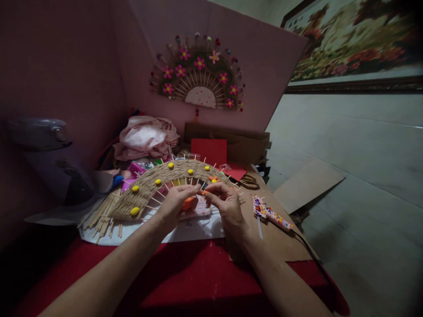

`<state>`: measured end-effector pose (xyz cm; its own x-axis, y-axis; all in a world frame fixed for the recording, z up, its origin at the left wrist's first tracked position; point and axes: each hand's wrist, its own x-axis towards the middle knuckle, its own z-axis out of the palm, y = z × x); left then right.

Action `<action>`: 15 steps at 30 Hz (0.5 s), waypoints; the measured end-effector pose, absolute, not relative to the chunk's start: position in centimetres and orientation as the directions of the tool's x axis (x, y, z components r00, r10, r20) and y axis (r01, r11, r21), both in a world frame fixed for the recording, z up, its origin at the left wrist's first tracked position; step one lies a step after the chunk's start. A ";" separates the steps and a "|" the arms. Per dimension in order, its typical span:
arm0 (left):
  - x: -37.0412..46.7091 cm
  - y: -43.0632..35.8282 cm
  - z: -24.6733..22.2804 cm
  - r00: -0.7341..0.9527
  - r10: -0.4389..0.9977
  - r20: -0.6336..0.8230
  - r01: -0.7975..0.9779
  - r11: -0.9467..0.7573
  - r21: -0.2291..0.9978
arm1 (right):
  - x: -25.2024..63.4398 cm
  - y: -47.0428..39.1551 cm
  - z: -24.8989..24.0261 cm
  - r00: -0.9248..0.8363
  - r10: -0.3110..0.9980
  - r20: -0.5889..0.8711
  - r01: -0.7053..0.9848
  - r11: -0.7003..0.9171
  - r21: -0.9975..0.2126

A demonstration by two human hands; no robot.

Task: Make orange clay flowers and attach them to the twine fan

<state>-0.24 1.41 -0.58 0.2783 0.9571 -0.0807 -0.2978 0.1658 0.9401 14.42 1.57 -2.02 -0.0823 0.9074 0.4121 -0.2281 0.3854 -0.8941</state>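
Pale wooden sticks (105,220), loose; arched tan-twine fan with yellow discs (180,168), left end over sticks; left hand (175,202), curled round soft orange lump (187,203); right hand (228,204), pinching small orange piece (205,192) before fan; white flower-patterned glue gun (276,218), on brown cardboard (277,246).

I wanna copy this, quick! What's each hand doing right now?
Left hand: curled, holding an orange lump.
Right hand: fingertips closed, pinching a small orange bit.

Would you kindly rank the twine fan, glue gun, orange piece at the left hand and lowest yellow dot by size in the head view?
1. Twine fan
2. Glue gun
Unsure: the orange piece and lowest yellow dot, since the left hand partly hides the piece.
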 end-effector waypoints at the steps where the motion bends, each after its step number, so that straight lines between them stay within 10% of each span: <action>1: -0.2 1.4 -0.8 0.326 0.944 -0.046 -0.291 0.146 0.946 | 14.4 1.5 -2.0 -0.077 0.895 0.440 -0.195 0.419 -0.887; 15: 0.1 1.6 -1.3 0.431 0.902 -0.005 -0.290 0.143 0.946 | 14.6 1.6 -2.4 -0.087 0.870 0.486 -0.070 0.481 -0.874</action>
